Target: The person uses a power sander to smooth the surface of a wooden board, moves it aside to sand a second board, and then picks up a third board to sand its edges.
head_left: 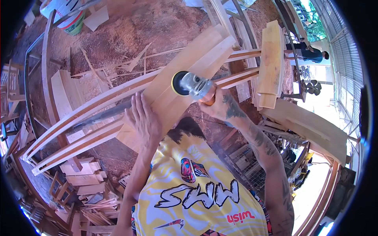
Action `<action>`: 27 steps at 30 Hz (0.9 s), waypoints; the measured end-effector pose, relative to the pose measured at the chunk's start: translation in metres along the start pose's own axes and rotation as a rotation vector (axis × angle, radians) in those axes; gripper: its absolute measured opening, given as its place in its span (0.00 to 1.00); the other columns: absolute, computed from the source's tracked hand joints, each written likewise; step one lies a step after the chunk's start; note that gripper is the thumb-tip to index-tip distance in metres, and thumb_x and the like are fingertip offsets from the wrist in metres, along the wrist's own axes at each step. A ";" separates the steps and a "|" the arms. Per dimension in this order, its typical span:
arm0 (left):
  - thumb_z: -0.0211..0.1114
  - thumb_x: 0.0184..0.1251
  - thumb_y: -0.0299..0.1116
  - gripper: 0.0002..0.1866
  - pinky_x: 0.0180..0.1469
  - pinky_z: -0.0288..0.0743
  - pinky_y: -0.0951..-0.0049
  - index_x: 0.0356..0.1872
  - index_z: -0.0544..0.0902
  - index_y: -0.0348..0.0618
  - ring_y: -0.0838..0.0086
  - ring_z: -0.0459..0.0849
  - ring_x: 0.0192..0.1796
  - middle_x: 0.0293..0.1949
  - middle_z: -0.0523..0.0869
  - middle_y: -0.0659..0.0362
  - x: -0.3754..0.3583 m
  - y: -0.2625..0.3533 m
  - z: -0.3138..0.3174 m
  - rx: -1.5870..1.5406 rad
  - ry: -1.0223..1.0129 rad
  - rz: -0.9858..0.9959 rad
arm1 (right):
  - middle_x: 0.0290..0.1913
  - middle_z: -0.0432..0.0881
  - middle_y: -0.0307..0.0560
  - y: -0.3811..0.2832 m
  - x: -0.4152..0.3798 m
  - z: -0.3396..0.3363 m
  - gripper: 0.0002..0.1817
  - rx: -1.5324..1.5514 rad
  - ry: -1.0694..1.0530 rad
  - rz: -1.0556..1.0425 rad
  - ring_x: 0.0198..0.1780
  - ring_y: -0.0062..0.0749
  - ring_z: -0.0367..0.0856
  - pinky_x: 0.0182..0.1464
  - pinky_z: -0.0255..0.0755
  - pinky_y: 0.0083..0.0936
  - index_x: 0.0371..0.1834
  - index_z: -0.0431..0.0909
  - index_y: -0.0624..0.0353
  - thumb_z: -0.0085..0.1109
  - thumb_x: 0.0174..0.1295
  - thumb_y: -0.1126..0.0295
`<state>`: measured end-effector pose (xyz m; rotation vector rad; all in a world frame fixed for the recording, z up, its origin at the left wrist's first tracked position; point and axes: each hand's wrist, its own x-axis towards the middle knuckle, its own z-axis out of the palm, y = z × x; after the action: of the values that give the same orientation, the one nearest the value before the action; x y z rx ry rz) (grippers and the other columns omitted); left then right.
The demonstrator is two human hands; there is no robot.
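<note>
A long, pale wooden board (193,53) lies at a slant across narrow wooden rails (106,96). My left hand (143,120) rests flat on its lower left part, fingers stretched out. On the right, my right hand (220,104) is wrapped round an angle grinder (200,87) with a grey metal head. Its round disc (180,82), dark with a yellow rim, sits over the middle of the board, tilted and right at the surface. A lengthwise line or step runs along the board near the disc.
Stacked boards (271,59) lie across the rails' right end. A wide curved panel (307,128) is farther right. Wood offcuts (88,177) are piled at lower left, and sawdust covers the ground (134,29). A person (311,55) is in the background at upper right.
</note>
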<state>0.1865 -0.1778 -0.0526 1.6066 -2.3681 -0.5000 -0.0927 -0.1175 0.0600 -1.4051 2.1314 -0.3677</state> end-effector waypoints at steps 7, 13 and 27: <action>0.55 0.82 0.33 0.37 0.91 0.42 0.35 0.89 0.63 0.37 0.55 0.57 0.93 0.91 0.64 0.49 0.004 0.003 0.000 0.040 0.010 0.001 | 0.46 0.92 0.72 0.054 0.046 -0.067 0.32 -0.127 0.069 0.149 0.53 0.68 0.93 0.55 0.87 0.52 0.53 0.86 0.70 0.82 0.58 0.51; 0.50 0.88 0.35 0.34 0.90 0.42 0.36 0.90 0.62 0.37 0.54 0.59 0.92 0.90 0.65 0.48 0.006 0.006 -0.004 0.064 -0.022 -0.006 | 0.47 0.93 0.70 0.103 0.087 -0.109 0.31 -0.117 0.206 0.222 0.54 0.63 0.95 0.58 0.86 0.49 0.52 0.90 0.70 0.80 0.59 0.49; 0.54 0.83 0.33 0.33 0.90 0.44 0.36 0.86 0.68 0.34 0.51 0.64 0.90 0.87 0.69 0.44 0.009 0.010 -0.004 0.079 0.012 0.015 | 0.44 0.91 0.75 0.106 0.086 -0.099 0.32 0.003 0.144 0.195 0.53 0.66 0.94 0.55 0.87 0.50 0.54 0.86 0.69 0.81 0.60 0.50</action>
<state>0.1759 -0.1837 -0.0445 1.6191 -2.4175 -0.3974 -0.2563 -0.1585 0.0603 -1.1866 2.3597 -0.4067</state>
